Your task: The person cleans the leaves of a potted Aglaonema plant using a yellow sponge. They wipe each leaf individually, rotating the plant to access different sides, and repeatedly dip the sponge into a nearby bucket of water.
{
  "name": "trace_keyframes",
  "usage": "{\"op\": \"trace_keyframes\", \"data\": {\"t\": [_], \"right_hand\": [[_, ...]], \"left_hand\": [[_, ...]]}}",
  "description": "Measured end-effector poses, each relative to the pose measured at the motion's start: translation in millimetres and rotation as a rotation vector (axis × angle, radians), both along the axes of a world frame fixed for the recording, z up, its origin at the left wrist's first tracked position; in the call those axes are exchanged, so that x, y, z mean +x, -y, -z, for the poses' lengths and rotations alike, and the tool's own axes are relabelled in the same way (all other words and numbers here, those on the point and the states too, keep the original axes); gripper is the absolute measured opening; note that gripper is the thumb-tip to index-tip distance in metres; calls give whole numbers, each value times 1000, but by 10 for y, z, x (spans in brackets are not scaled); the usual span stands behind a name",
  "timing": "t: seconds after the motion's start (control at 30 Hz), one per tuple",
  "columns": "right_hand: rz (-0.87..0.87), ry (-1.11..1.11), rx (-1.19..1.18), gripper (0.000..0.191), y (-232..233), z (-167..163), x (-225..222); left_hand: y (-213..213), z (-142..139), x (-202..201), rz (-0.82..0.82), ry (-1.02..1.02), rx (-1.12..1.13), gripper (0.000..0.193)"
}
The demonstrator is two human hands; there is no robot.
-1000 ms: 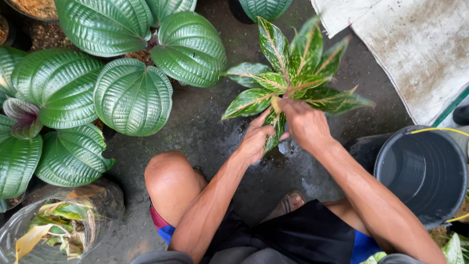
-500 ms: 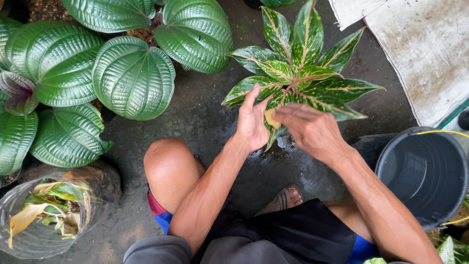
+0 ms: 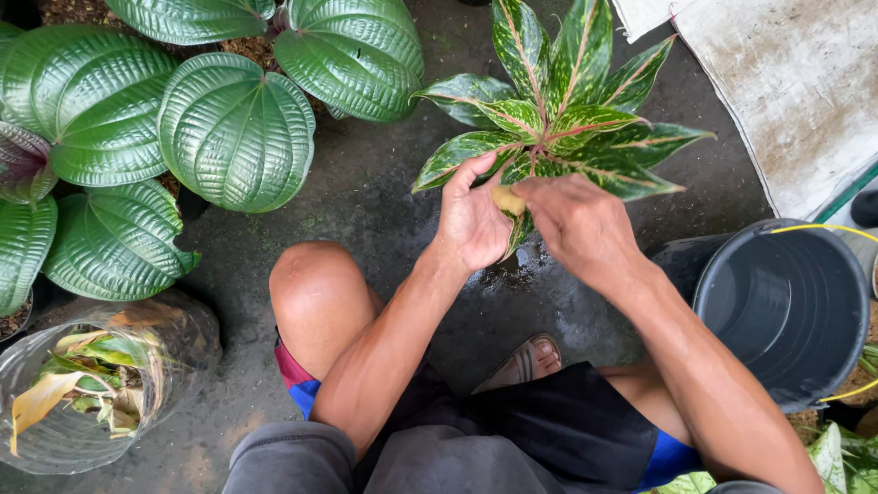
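A small plant with green, cream and pink-veined leaves (image 3: 572, 114) stands on the wet concrete in front of me. My left hand (image 3: 471, 220) cups a lower green leaf from the left. My right hand (image 3: 581, 229) reaches in from the right, and its fingers pinch a small yellowed leaf piece (image 3: 508, 199) at the plant's base, between both hands. The plant's stem and pot are hidden behind my hands.
Large ribbed green leaves (image 3: 233, 128) of potted plants fill the upper left. A clear plastic bag (image 3: 87, 393) with several wilted leaves lies at lower left. A dark bucket (image 3: 782, 306) stands at right, and a dirty white sack (image 3: 796, 87) lies at upper right. My bare knee (image 3: 315, 288) is bent below.
Both hands rose from low at the plant's base to its lower leaves. The right hand now pinches a yellowed piece. The view has shifted closer to the plant.
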State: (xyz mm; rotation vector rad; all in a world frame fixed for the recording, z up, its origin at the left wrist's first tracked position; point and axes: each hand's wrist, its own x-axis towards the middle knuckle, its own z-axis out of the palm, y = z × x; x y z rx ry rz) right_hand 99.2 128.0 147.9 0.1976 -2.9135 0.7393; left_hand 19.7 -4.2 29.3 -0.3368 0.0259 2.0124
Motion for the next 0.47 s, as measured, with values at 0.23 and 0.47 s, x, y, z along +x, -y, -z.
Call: {"op": "trace_keyframes", "data": {"t": [0.23, 0.47], "right_hand": [[-24, 19, 1, 26, -47, -110, -21], [-153, -105, 53, 27, 69, -287, 53]], "left_hand": [[160, -180, 120, 5, 78, 27, 62], [139, -274, 101, -53, 28, -27, 62]]}}
